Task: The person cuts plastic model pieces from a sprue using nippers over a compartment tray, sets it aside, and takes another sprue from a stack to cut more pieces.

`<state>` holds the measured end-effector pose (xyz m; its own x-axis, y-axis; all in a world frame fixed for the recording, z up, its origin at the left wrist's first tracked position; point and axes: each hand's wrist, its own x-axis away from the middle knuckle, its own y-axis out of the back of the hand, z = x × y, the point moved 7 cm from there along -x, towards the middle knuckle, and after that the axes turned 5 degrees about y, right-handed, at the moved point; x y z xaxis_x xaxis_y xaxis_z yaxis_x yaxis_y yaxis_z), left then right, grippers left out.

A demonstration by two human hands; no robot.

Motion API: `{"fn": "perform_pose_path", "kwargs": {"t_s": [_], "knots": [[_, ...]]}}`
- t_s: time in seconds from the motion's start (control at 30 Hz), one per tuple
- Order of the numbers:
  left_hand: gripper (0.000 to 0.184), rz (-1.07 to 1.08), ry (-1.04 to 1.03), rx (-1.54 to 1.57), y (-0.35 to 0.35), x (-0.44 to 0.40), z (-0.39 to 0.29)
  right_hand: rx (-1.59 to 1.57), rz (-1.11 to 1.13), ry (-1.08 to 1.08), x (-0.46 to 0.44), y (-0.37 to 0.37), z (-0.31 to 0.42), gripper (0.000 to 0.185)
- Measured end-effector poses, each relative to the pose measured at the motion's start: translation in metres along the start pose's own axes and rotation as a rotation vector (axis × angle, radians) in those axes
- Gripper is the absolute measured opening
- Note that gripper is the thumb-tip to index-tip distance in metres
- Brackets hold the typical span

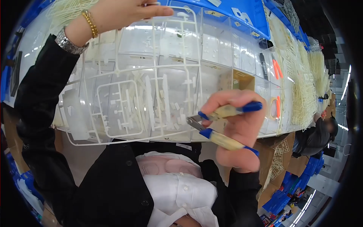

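Note:
My left hand (pixel 121 15), partly cut off at the top edge, grips the upper side of a large white plastic sprue frame (pixel 132 69). The frame hangs tilted over divided clear bins, and small moulded parts sit along its runners. In my right hand (pixel 242 126) is a pair of side cutters (pixel 225 140) with blue grips wrapped in yellowish tape. Their handles are spread. The metal jaws touch or lie very near a small part on the frame's lower right runner; which of these I cannot tell.
Clear compartments (pixel 215 41) holding loose white pieces spread beneath the frame. On the right lie a black marker (pixel 263 66), orange-handled tools (pixel 277 68) and stacked sprues (pixel 302 90). A blue tray (pixel 242 19) stands at the back. Another person (pixel 317 136) is at far right.

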<state>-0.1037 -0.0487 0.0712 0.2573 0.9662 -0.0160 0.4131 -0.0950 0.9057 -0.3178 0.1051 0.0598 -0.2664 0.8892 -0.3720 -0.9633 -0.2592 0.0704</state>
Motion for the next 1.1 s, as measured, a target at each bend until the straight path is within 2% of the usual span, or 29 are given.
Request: {"fn": "perform_pose_path", "kwargs": {"t_s": [0.07, 0.1, 0.2, 0.4, 0.5, 0.77, 0.9, 1.0, 1.1], "knots": [[0.048, -0.066, -0.006, 0.082, -0.018, 0.008, 0.028, -0.001, 0.089, 0.017, -0.004, -0.010, -0.014, 0.090], [0.050, -0.022, 0.068, 0.083, -0.025, 0.011, 0.036, -0.033, 0.144, 0.090, -0.003, -0.011, -0.025, 0.087], [0.054, -0.070, -0.058, -0.009, -0.032, 0.012, 0.041, -0.067, 0.206, 0.176, -0.004, -0.015, -0.029, 0.086], [0.056, -0.107, -0.043, 0.037, -0.038, 0.010, 0.043, -0.139, 0.049, 0.083, 0.000, -0.014, -0.030, 0.085], [0.057, -0.168, -0.087, 0.053, -0.039, 0.011, 0.045, 0.178, 0.155, 0.072, -0.004, -0.026, -0.019, 0.086], [0.059, -0.157, -0.023, 0.033, -0.040, 0.011, 0.049, 0.049, 0.272, 0.218, 0.004, -0.024, -0.024, 0.091], [0.058, -0.173, -0.057, 0.017, -0.039, 0.010, 0.049, 0.143, 0.176, 0.089, 0.001, -0.024, -0.021, 0.101], [0.058, 0.000, 0.112, 0.174, -0.035, 0.008, 0.053, 0.250, 0.024, -0.115, -0.009, -0.020, -0.006, 0.112], [0.045, -0.007, -0.027, 0.069, 0.002, 0.011, 0.043, 0.102, -0.074, -0.158, -0.026, -0.014, 0.001, 0.110]]}}
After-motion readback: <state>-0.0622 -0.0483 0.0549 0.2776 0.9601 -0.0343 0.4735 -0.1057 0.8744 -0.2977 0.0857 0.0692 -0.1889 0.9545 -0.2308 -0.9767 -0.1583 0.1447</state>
